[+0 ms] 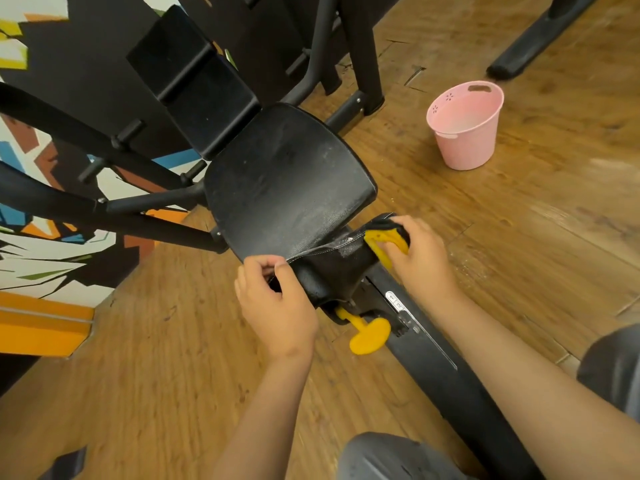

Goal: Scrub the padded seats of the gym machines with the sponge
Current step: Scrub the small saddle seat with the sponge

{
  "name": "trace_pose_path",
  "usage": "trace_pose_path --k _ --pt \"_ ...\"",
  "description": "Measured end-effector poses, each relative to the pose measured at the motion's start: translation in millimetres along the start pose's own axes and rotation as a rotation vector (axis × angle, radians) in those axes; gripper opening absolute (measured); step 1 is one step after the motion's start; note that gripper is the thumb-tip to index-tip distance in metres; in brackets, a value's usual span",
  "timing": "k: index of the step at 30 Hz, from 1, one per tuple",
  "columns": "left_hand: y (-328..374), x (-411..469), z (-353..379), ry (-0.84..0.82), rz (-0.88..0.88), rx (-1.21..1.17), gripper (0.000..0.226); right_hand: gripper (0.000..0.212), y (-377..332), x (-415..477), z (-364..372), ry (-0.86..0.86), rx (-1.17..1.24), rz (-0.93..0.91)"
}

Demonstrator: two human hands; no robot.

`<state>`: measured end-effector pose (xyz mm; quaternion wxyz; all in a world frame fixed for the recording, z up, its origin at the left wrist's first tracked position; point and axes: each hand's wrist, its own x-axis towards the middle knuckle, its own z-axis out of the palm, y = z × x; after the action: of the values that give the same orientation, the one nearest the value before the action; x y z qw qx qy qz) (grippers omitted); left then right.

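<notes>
At the seat's near edge, both hands logged? (Obs. 1)

Yes: left hand grips the front left corner of the black padded seat, fingers and thumb curled round the edge. (Obs. 2)

Where is the sponge? (Obs. 1)

Yellow, with a dark scrub face, held in the right hand. Fingers wrapped over it, pressing it against the seat's front right corner. Pale smears on the seat top. (Obs. 2)

Surroundings? (Obs. 1)

A pink bucket stands on the wooden floor, well to the right of the seat. A yellow knob sits under the seat front, just beside the black frame rail. (Obs. 2)
</notes>
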<state>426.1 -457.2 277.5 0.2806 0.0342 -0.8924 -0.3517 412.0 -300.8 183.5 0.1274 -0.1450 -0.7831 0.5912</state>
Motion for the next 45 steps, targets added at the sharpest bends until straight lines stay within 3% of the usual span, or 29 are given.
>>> trace_pose_path --k 2,8,12,16,21,29,32,35,40,45 --pt "0 -1 0 0.0 -0.008 -0.008 0.011 0.033 -4 2 5 0.025 0.013 0.017" --pt "-1 0 0 0.004 -0.007 -0.013 0.013 0.031 -45 -29 19 -0.126 0.206 -0.102" --pt "0 0 1 0.006 -0.003 0.0 0.012 0.032 -34 -10 18 -0.119 0.069 -0.159" --pt "0 0 1 -0.002 -0.002 0.004 0.013 0.032 -4 20 5 -0.006 -0.061 -0.079" --pt "-2 1 1 -0.001 -0.014 -0.012 0.014 0.031 3 -11 14 0.195 0.164 0.026" --pt "-1 0 2 0.006 -0.037 -0.015 0.012 0.031 -21 -87 41 0.1 0.577 0.177" --pt "0 0 1 0.005 -0.027 -0.02 0.012 0.032 -39 -101 28 0.021 0.689 0.143" --pt "1 -1 1 -0.003 -0.035 0.005 0.014 0.03 -39 -81 20 -0.008 0.551 0.034" --pt "4 -2 1 0.001 -0.037 0.031 0.015 0.033 -7 -6 19 -0.033 0.122 -0.069" --pt "7 -2 0 -0.015 -0.04 0.061 0.015 0.03 17 55 -4 0.056 -0.015 -0.07"
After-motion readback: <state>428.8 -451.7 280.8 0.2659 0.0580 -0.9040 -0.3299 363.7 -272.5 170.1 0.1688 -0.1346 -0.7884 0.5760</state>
